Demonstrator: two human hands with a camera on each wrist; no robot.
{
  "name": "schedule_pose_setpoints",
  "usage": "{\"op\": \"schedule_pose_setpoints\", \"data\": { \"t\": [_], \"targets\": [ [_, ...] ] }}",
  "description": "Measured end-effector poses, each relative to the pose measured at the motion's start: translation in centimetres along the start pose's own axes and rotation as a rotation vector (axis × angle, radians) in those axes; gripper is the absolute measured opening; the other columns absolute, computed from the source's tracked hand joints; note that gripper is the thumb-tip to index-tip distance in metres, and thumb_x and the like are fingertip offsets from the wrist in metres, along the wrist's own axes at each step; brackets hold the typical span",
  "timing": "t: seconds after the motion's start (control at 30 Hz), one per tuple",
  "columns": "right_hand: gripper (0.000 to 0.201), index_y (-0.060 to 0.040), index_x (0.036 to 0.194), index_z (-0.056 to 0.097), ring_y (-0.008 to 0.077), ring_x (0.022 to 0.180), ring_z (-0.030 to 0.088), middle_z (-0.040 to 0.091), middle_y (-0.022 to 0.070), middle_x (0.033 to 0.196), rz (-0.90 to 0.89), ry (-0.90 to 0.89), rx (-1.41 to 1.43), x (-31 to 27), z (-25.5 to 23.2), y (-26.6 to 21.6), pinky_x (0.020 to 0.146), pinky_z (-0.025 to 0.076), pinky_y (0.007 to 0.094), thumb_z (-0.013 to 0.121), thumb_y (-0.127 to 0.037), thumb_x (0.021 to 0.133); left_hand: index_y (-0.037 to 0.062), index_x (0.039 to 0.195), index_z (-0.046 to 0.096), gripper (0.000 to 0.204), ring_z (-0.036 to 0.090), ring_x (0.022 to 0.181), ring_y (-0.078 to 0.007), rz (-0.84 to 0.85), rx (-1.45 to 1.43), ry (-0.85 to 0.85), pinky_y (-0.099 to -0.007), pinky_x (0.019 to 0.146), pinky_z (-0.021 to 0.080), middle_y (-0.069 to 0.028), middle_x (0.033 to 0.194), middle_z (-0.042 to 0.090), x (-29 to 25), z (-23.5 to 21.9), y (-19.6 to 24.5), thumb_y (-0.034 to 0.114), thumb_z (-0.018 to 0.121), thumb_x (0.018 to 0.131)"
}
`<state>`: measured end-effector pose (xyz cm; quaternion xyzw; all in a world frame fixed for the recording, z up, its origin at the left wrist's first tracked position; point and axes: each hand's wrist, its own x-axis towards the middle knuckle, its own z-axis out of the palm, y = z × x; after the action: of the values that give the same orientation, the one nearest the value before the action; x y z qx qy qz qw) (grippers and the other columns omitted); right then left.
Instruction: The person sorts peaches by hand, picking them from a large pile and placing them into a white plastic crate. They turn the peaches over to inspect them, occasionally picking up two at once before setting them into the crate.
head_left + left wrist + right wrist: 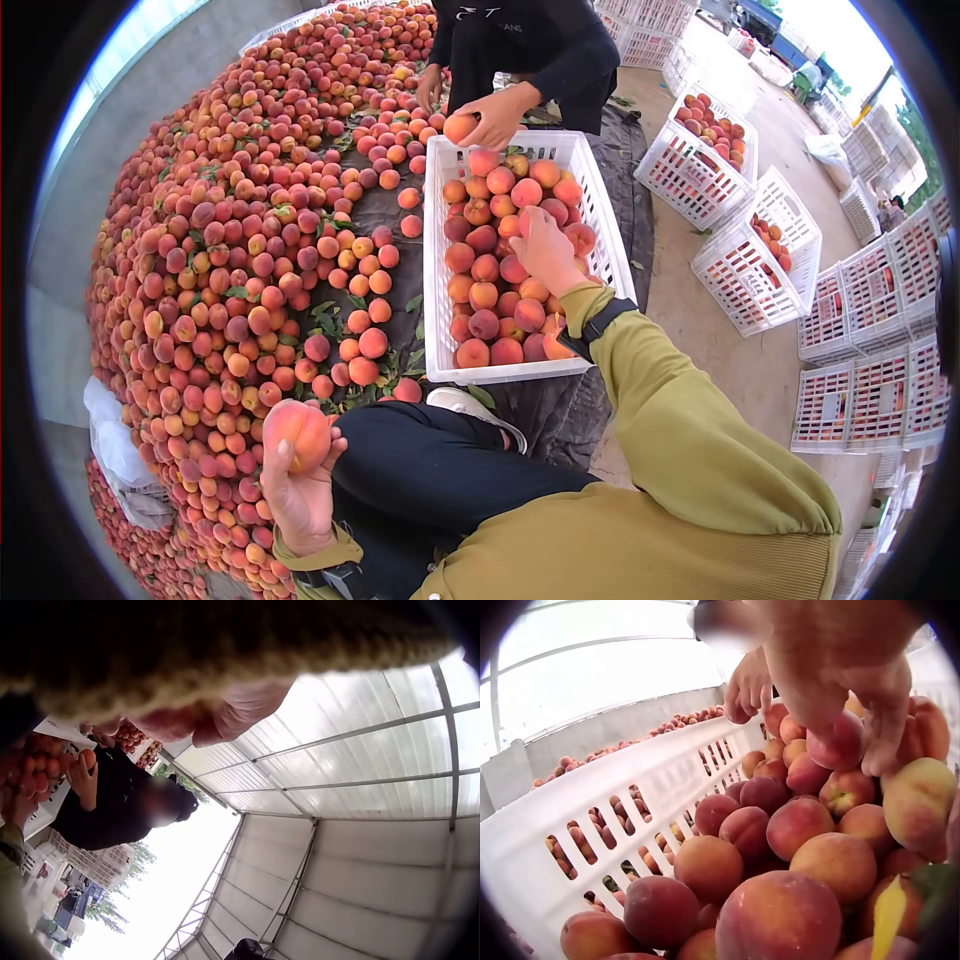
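In the head view my left hand point(303, 500) holds a large peach point(297, 435) above the left side of my lap, its fingers and thumb round the fruit. My right hand point(548, 252) is over the white crate point(436, 290), gripping a peach point(534, 217) among the other peaches. The right wrist view has the fingers of my right hand point(847, 667) round a reddish peach point(838, 742), with more fruit below. The left wrist view shows part of my left hand point(244, 712) under a sleeve edge; its peach cannot be made out there.
A big heap of peaches point(230, 250) covers the left side. Across the crate, another person's hand point(500, 112) holds a peach point(460, 127) over the far rim. More crates point(700, 175) stand at the right, some stacked. My shoe point(475, 412) is beside the crate's near edge.
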<state>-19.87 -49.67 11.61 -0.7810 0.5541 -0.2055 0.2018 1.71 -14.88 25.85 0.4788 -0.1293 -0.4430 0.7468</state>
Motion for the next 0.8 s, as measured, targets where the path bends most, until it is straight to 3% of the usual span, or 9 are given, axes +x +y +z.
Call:
{"op": "schedule_pose_setpoints", "data": {
  "t": [0.17,0.23,0.3,0.37,0.5,0.6,0.67,0.73,0.8],
  "targets": [
    [0.075,-0.0069,0.136,0.031,0.0193,0.089,0.059,0.052,0.0125,0.117,-0.203,-0.819,1.080,-9.0,-3.7,-11.1,0.074,0.050,0.0329,0.073,-0.028,0.078,-0.0019,0.139,0.025,0.065,0.047,0.120,-0.0278,-0.074,0.049,-0.250,-0.0429,0.100,0.043,-0.0177,0.136,0.036,3.1,6.5,-2.0,0.025,0.055,0.087],
    [0.071,-0.0064,0.134,0.032,0.0177,0.089,0.059,0.050,0.0125,0.118,-0.599,-0.547,1.071,-10.8,-2.1,-12.4,0.071,0.051,0.0299,0.073,-0.022,0.079,-0.0013,0.141,0.020,0.072,0.044,0.124,-0.0268,-0.126,0.181,-0.353,-0.0399,0.101,0.041,-0.0169,0.138,0.032,3.7,7.5,-3.2,0.026,0.057,0.086],
    [0.067,-0.0065,0.130,0.034,0.0167,0.091,0.059,0.052,0.0118,0.113,-0.405,-0.549,1.141,-10.3,-1.8,-11.9,0.069,0.052,0.0314,0.073,-0.017,0.077,-0.0024,0.139,0.024,0.071,0.047,0.118,-0.0236,-0.049,0.304,-0.359,-0.0355,0.097,0.043,-0.0158,0.137,0.034,3.5,7.6,-2.8,0.024,0.060,0.084],
    [0.062,-0.0056,0.130,0.036,0.0147,0.095,0.059,0.053,0.0098,0.112,0.070,-0.742,1.302,-8.4,-1.8,-10.0,0.078,0.050,0.0302,0.070,-0.018,0.080,-0.0035,0.135,0.031,0.063,0.051,0.110,-0.0202,0.127,0.508,-0.301,-0.0327,0.092,0.046,-0.0154,0.137,0.035,2.8,5.6,-0.5,0.018,0.060,0.084],
    [0.052,-0.0060,0.124,0.038,0.0230,0.091,0.060,0.053,0.0133,0.109,0.382,-0.713,1.743,-2.2,0.5,-4.6,0.068,0.054,0.0323,0.066,-0.016,0.080,-0.0010,0.116,0.050,0.030,0.053,0.100,-0.0156,0.292,0.522,0.175,-0.0302,0.087,0.048,-0.0098,0.117,0.053,0.1,-3.5,4.4,0.013,0.052,0.089],
    [0.052,-0.0053,0.124,0.038,0.0224,0.094,0.059,0.053,0.0134,0.108,0.526,-0.665,1.778,3.2,2.1,-2.8,0.072,0.055,0.0338,0.064,-0.015,0.081,0.0045,0.116,0.050,0.029,0.053,0.099,-0.0158,0.216,0.573,0.428,-0.0315,0.088,0.046,-0.0069,0.114,0.052,-4.4,-15.4,5.0,0.019,0.051,0.091],
    [0.053,-0.0031,0.124,0.038,0.0238,0.098,0.057,0.051,0.0140,0.111,0.258,-0.366,1.350,6.1,3.3,-2.8,0.081,0.054,0.0370,0.065,-0.012,0.079,0.0065,0.116,0.050,0.029,0.053,0.101,-0.0176,0.103,0.420,0.640,-0.0305,0.090,0.046,-0.0073,0.117,0.050,-8.7,-25.3,3.2,0.021,0.054,0.091],
    [0.062,-0.0011,0.124,0.038,0.0265,0.104,0.054,0.048,0.0158,0.115,-0.026,-0.198,0.916,9.1,4.8,-2.7,0.088,0.048,0.0373,0.071,-0.010,0.071,0.0033,0.111,0.056,0.030,0.058,0.095,-0.0183,0.399,0.469,0.632,-0.0295,0.085,0.048,-0.0090,0.110,0.059,-13.1,-21.0,-1.0,0.023,0.057,0.089],
    [0.067,-0.0014,0.124,0.039,0.0282,0.106,0.053,0.047,0.0169,0.115,-0.222,-0.053,0.620,12.3,7.6,-2.2,0.090,0.046,0.0371,0.074,-0.009,0.068,0.0033,0.109,0.057,0.028,0.059,0.094,-0.0179,0.383,0.510,0.644,-0.0295,0.084,0.048,-0.0088,0.108,0.059,-14.2,-23.8,-2.2,0.022,0.057,0.088]
  ]
}}
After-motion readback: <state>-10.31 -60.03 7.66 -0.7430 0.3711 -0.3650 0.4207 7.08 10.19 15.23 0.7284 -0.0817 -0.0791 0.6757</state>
